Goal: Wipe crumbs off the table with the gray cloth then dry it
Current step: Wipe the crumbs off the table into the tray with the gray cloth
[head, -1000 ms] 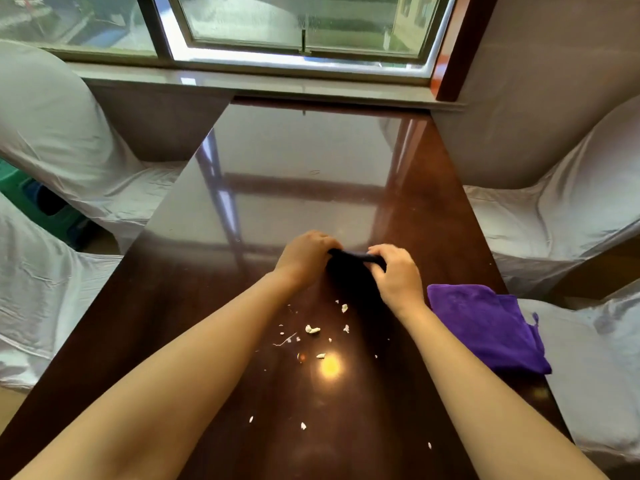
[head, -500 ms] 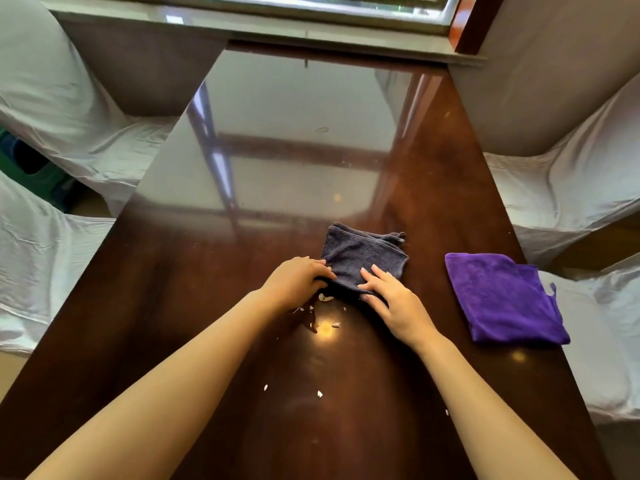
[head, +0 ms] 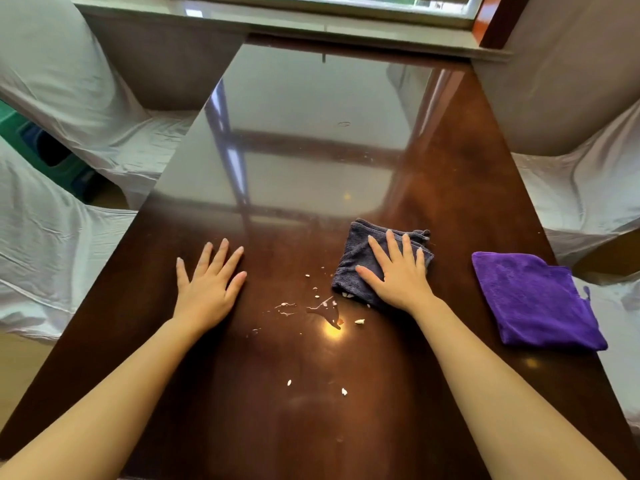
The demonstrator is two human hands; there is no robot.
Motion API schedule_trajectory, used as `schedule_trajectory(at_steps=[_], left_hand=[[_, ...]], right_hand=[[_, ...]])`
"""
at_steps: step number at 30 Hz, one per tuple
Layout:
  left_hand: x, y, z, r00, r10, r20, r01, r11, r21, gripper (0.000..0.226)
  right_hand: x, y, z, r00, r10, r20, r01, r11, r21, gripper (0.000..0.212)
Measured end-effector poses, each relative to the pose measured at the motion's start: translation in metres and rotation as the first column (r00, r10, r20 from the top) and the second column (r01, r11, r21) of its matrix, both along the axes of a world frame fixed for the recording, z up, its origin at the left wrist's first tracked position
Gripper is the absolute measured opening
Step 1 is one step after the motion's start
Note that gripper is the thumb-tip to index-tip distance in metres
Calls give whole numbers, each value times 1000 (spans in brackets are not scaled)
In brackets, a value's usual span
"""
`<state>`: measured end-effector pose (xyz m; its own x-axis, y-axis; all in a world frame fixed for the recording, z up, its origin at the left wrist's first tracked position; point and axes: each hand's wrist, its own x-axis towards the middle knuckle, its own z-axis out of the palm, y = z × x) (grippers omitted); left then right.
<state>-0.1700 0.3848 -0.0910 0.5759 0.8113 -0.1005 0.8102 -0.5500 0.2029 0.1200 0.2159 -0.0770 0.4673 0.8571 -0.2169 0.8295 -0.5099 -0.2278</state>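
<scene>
On the table [head: 450, 188], right hand [head: 398, 275] presses flat on gray cloth [head: 353, 258]; left hand [head: 207, 285] spread flat.

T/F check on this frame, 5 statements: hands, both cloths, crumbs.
1. The right hand lies flat on the gray cloth. True.
2. The left hand is holding the purple cloth. False: it rests palm-down, fingers spread, on the bare table; the purple cloth lies untouched to the right of the gray one.
3. Crumbs are still scattered on the table between the hands and nearer the person. True.
4. The gray cloth is stacked on the purple cloth. False: they lie apart, with bare table between them.
5. Both hands are pressing the gray cloth. False: only the right hand is on it.
</scene>
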Motion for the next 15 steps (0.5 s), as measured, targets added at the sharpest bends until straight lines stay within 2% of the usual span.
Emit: schedule_trajectory(at_steps=[5, 15], left_hand=[[-13, -9, -7, 999, -15, 35, 12, 997, 77, 52], [-34, -32, -8, 996, 66, 54, -72, 991, 109, 54]], right_hand=[[-5, 14, -5, 998, 4, 65, -6, 1000, 28, 69], [-40, 45, -8, 983, 166, 74, -169, 985, 34, 67]])
